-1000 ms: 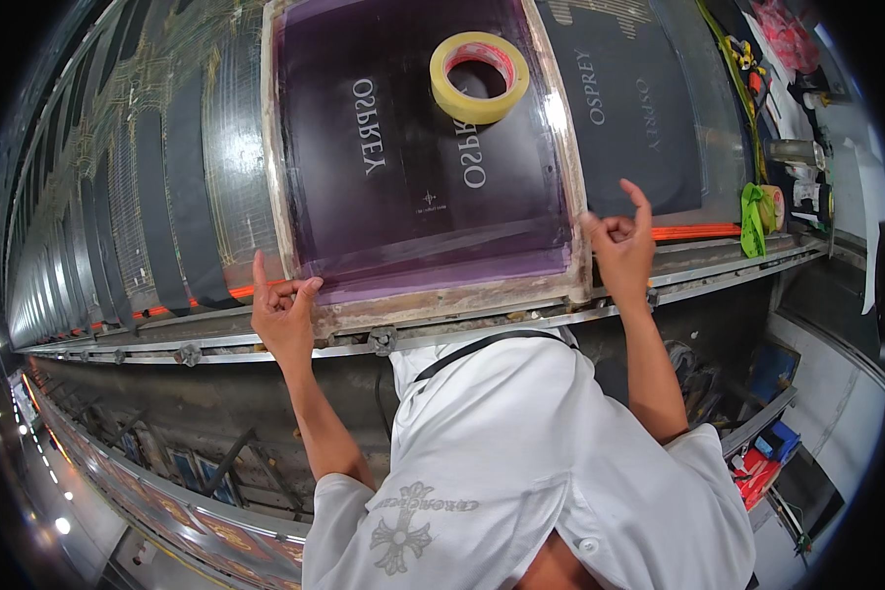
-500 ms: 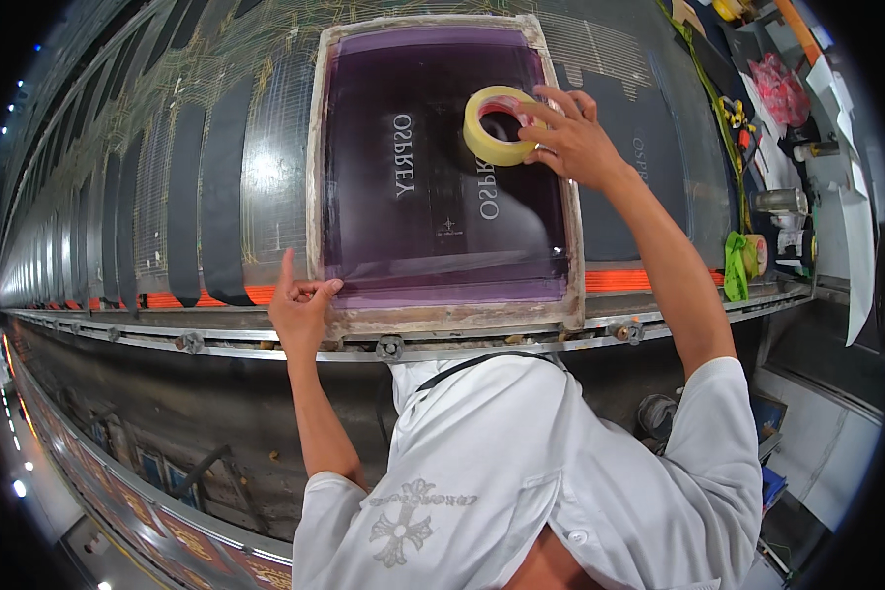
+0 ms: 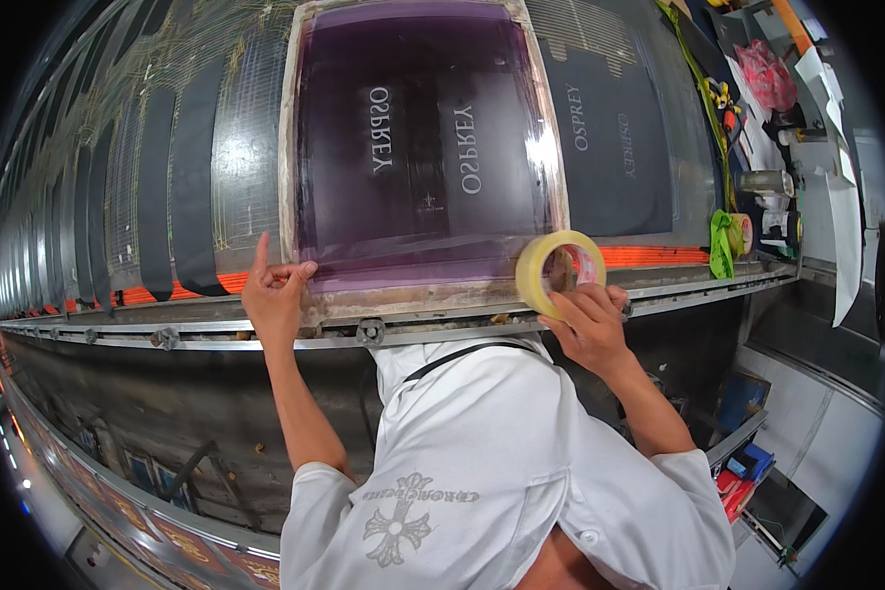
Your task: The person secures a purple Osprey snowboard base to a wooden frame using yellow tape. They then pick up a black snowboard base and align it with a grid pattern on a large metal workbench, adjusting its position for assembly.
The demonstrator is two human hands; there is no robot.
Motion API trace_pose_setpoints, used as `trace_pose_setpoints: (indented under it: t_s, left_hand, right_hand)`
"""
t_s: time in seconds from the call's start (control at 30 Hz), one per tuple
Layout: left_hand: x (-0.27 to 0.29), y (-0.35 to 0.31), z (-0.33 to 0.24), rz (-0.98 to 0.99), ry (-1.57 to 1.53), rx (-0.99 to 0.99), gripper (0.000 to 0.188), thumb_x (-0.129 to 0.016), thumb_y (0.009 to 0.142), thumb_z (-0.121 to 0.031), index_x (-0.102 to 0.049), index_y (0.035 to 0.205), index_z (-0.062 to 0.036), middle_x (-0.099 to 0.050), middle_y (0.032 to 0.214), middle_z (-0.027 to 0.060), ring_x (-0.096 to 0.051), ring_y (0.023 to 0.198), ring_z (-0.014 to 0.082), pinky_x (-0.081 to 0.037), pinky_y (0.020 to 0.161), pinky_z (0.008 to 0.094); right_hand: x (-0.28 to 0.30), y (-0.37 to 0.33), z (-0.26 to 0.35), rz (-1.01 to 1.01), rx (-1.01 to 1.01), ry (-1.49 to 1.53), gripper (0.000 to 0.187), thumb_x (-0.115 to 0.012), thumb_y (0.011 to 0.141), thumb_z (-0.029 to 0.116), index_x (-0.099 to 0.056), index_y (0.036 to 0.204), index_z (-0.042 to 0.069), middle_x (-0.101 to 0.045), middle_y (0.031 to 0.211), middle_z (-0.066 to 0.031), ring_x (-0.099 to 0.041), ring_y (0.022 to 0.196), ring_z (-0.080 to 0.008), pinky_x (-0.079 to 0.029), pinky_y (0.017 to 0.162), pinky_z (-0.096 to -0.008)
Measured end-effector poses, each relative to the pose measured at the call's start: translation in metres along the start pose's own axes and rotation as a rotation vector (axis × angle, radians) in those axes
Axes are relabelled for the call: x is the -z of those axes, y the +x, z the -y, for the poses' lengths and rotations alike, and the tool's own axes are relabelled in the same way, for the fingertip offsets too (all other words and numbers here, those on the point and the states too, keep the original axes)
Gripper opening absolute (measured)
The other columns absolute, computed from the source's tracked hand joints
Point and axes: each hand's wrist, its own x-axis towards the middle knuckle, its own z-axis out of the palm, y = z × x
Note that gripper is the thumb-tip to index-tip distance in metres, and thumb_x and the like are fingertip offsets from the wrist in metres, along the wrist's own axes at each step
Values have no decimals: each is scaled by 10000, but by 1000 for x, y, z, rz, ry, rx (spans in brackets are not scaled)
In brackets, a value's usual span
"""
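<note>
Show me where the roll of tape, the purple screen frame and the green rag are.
roll of tape (image 3: 533, 273), head view, on its yellowish outer band.
purple screen frame (image 3: 418, 147), head view, on the purple mesh.
green rag (image 3: 721, 244), head view, on the middle of the cloth.

Purple screen frame (image 3: 418, 147) — yellow tape roll (image 3: 558, 272) — white shirt (image 3: 501, 472).
</note>
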Motion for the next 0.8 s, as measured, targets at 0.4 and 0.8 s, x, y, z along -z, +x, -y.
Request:
trace_pose_setpoints:
  t_s: [0.4,0.8]
  left_hand:
    - [4,1,-4,38,-54,8,789,-867,793,-83,-499,1485,6,-709,757,14,-511,635,28,-414,620,192]
    - [2,-2,-6,-19,-115,46,809,-887,762,-96,-511,1467,30,-728,764,30,-550,636,30,-438,603,202]
  right_hand:
    - [-39,38,28,8,73,69,358,-819,778,199,-694,1100,101,-535,781,40,-541,790,-145,-254,722,-377]
    - [-85,100,80,35,210,218,339,-807,796,211,-675,1094,119,-491,774,46,-523,795,-143,-229,733,-396]
